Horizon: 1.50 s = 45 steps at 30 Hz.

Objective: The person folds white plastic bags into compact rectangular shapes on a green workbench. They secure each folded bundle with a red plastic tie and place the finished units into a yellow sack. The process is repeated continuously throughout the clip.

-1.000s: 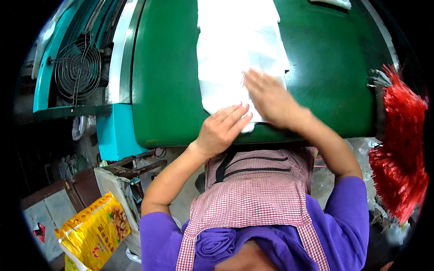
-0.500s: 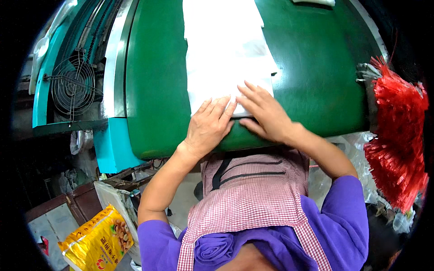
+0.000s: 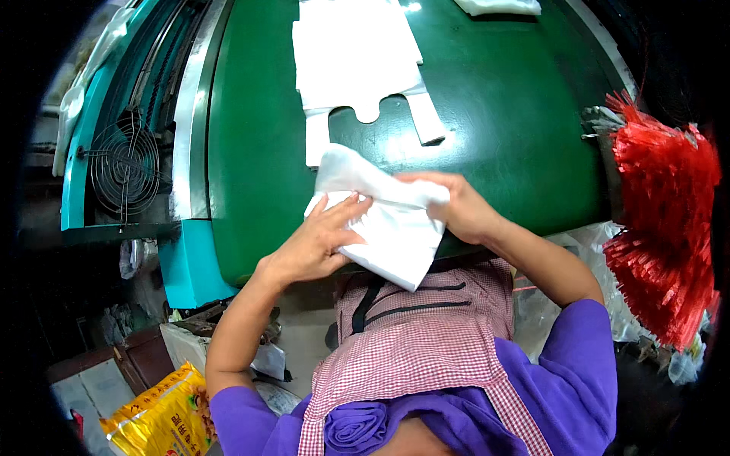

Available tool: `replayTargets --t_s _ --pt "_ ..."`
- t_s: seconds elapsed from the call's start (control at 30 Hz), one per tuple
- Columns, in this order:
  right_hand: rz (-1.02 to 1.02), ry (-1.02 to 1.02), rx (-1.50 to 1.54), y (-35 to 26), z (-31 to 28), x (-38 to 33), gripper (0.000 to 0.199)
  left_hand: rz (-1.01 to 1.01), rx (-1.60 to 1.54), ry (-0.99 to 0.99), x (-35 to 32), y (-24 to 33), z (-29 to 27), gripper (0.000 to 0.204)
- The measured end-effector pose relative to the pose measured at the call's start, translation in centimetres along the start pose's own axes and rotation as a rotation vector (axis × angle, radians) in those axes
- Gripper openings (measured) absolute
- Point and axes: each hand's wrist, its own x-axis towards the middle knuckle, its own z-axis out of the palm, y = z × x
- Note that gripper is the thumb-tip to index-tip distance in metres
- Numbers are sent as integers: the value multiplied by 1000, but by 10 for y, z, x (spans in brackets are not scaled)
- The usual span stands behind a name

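the near white bag (image 3: 399,235) has come toward me, folded and tilted, and now hangs over the near edge of the green table (image 3: 525,152). my right hand (image 3: 461,209) grips its upper right corner; my left hand (image 3: 319,237) lies open on its left side. more white bags (image 3: 350,64) lie beyond.

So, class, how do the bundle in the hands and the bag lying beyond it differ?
The bundle looks folded and creased, while the bag lies spread flat on the green surface. The bag shows two straps with a rounded tab between them; the bundle shows no such outline. The left hand rests on the bundle and the right hand holds its edge; neither holds the bag. Both are white.
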Motion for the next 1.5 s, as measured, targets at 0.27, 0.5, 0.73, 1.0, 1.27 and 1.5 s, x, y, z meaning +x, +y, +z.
replayTargets --t_s 0.27,0.5,0.73,1.0,1.27,1.5 --pt "-630 -498 -1484 -9 -38 18 48 186 565 291 46 27 -35 23" --pt "-143 -415 -1012 -33 -21 -19 51 -32 161 43 30 16 7 34" --pt "-447 -149 -1296 0 3 -37 43 -133 -30 260 -14 20 21 32" --pt "-250 288 -233 6 -26 17 25 -48 114 344 41 10 10 37" --pt "-804 1207 745 -17 -207 -76 21 -224 -227 129 47 17 10 36" --pt "-592 873 560 4 -81 -2 20 -433 -897 437 -11 16 47 25"
